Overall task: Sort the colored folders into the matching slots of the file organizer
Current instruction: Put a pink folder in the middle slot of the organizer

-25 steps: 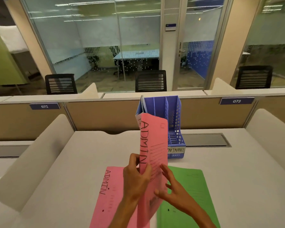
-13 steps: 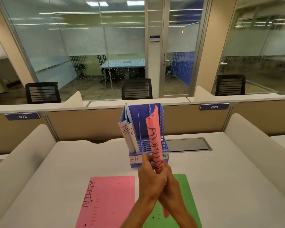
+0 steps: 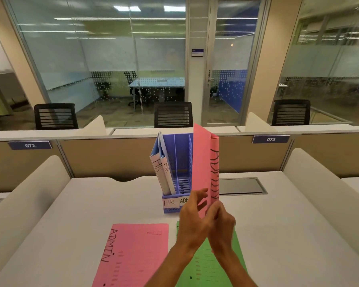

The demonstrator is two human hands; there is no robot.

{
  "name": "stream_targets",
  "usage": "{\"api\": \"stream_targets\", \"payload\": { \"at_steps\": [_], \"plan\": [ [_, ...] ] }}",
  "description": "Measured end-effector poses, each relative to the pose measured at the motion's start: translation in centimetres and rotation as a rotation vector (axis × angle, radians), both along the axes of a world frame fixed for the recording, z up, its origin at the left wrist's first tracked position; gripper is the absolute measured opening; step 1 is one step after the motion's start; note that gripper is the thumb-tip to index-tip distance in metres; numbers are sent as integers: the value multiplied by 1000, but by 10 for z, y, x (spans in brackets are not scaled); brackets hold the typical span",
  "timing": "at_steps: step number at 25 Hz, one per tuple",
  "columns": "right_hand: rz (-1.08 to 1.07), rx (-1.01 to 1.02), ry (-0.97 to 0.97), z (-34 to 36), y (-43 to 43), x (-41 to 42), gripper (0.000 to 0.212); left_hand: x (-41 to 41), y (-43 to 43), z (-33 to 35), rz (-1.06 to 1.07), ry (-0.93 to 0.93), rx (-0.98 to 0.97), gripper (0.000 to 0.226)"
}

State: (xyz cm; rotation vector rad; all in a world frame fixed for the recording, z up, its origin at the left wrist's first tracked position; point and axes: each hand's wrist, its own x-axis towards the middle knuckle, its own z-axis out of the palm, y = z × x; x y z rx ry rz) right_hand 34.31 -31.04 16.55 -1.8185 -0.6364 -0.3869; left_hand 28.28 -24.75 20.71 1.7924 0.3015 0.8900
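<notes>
- Gripping the upright ADMIN folder [image 3: 203,168] low on its spine edge with the right hand [image 3: 223,223], and bracing its left cover with the straight, splayed fingers [image 3: 200,193] of the left hand [image 3: 192,218], just short of the file organizer [image 3: 181,148].
- Could straddle a divider: covers already parted at the top, high above both hands.
- Could drop into the wrong slot: held to the right of the ADMIN label [image 3: 184,200], itself half hidden behind the left fingertips.
- Might knock the HR folders [image 3: 162,168] leaning further left, or push the light organizer away.
- Might slip from so low a grip and fall onto the green folder [image 3: 207,270] under the wrists, or onto the flat ADMIN folder [image 3: 135,251] on the tabletop [image 3: 288,235] left of the left forearm.
</notes>
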Motion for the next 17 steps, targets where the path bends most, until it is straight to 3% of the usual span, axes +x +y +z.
{"api": "stream_targets", "payload": {
  "at_steps": [3,5,12,17],
  "plan": [
    [-40,36,100,-2,12,17,6,-7,22,-36,62,76,3,30],
    [-50,44,82,-3,21,29,10,-10,41,-65,140,227,70,30],
    [-2,106,0,18,63,59,18,-9,113,-147,184,824,329,75],
    [10,136,-64,19,101,79,25,15,160,-160,207,956,427,81]
  ]
}}
